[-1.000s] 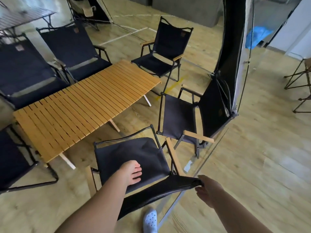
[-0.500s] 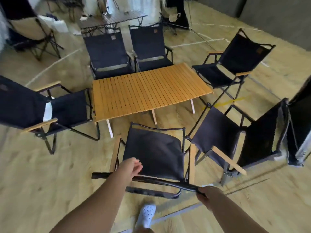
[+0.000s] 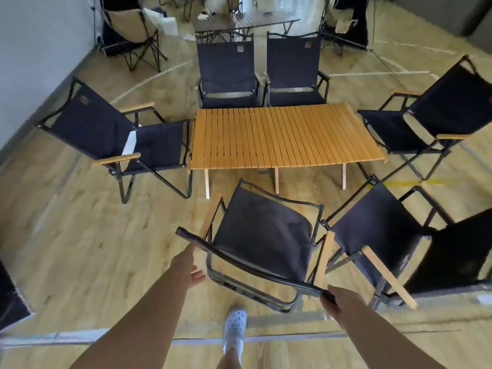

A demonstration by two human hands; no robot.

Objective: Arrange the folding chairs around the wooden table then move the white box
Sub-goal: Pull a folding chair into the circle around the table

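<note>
The wooden slat table (image 3: 285,134) stands mid-floor with dark folding chairs around it: one on the left (image 3: 114,139), two at the far side (image 3: 229,73) (image 3: 292,70), one on the right (image 3: 431,113) and one near right (image 3: 372,235). The nearest chair (image 3: 266,241) faces the table, turned slightly askew. My right hand (image 3: 336,299) grips the right end of its backrest bar. My left hand (image 3: 190,266) curls at the bar's left end. A white box-like item (image 3: 169,25) sits far back on the left.
A beige chair (image 3: 130,30) and a dark table (image 3: 247,21) with clutter stand at the back. A black panel (image 3: 452,257) stands close on the right, a grey wall (image 3: 32,49) on the left. My white shoe (image 3: 235,326) is behind the near chair.
My view swung left and now faces the table squarely. The near chair turned with it, and my left hand went from the seat fabric to the backrest bar. My right hand kept its grip.
</note>
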